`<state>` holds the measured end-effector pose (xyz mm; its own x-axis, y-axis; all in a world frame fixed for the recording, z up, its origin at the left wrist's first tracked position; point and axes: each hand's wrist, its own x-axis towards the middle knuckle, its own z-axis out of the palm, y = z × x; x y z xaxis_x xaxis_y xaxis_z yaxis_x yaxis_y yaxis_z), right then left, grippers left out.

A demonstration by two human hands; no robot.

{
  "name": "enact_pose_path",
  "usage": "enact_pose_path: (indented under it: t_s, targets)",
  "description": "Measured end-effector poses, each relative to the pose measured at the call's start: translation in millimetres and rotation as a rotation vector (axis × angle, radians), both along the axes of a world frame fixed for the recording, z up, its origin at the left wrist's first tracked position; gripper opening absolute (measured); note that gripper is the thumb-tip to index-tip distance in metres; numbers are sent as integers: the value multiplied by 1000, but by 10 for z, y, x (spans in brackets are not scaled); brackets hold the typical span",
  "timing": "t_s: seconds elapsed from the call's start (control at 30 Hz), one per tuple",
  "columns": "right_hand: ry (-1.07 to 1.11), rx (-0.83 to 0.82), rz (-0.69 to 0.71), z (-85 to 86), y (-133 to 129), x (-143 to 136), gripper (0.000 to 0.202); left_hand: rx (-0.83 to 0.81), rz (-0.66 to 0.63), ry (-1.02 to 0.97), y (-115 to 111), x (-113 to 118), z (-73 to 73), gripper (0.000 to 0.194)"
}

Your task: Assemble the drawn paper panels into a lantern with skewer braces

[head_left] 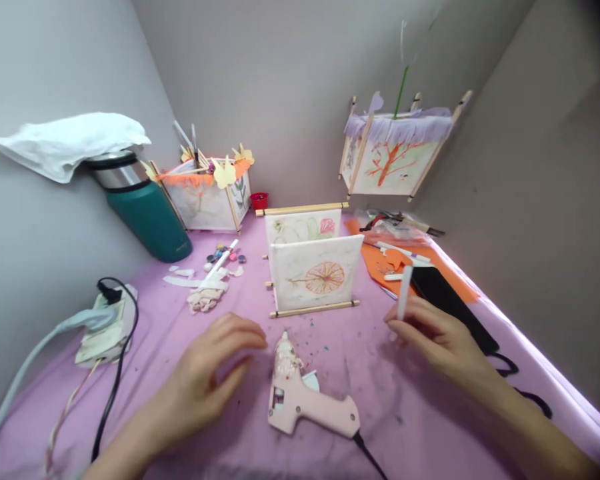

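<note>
My right hand [430, 333] pinches a white glue stick [405, 291], held upright between thumb and fingers above the cloth. Empty and with its thumb apart from its fingers, my left hand [215, 367] hovers beside a pink glue gun [315, 401]. The gun lies on its side, nozzle pointing away from me and its cord running off the near edge of the view. Behind it stands a small frame of white painted panels [313, 273] with wooden sticks along their edges. An orange round drawing marks the front panel.
Left are a teal bottle [147, 213], a power strip [105, 327] with cables, and fabric scraps [207, 299]. Two decorated panel boxes, one orange-trimmed [205, 207] and one purple-trimmed [395, 167], stand at the back. A black flat object [450, 303] lies on orange sheets [463, 283] at right.
</note>
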<state>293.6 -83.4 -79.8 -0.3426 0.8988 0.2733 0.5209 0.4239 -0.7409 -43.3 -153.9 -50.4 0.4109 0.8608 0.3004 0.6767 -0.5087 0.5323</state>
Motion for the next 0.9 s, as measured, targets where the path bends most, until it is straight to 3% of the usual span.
enact_pose_path:
  t_s: [0.07,0.13,0.27,0.4,0.5,0.63,0.73,0.9]
  targets:
    - [96,-40,10,26,-110,-58,17,-75,-128,117,-200,57,-42,35]
    - [158,-75,48,57,-243,-137,16,-69,-124,187,-330,117,-155,43]
    - [156,-68,154,76,-520,-350,12,46,82,227,-432,200,-450,51]
    - [136,39,320,-15,-679,-567,16,113,232,205,-484,249,-601,37]
    - [142,92,351,-129,-705,-650,20,118,261,161,-534,307,-623,30]
    - [139,-4,311,-188,-701,-626,17,202,302,26,-547,454,-613,25]
    - [149,-121,239,-160,-692,-575,16,232,263,-76,-481,582,-570,26]
    - [165,-248,100,-149,-671,-485,17,148,182,-148,-311,713,-428,31]
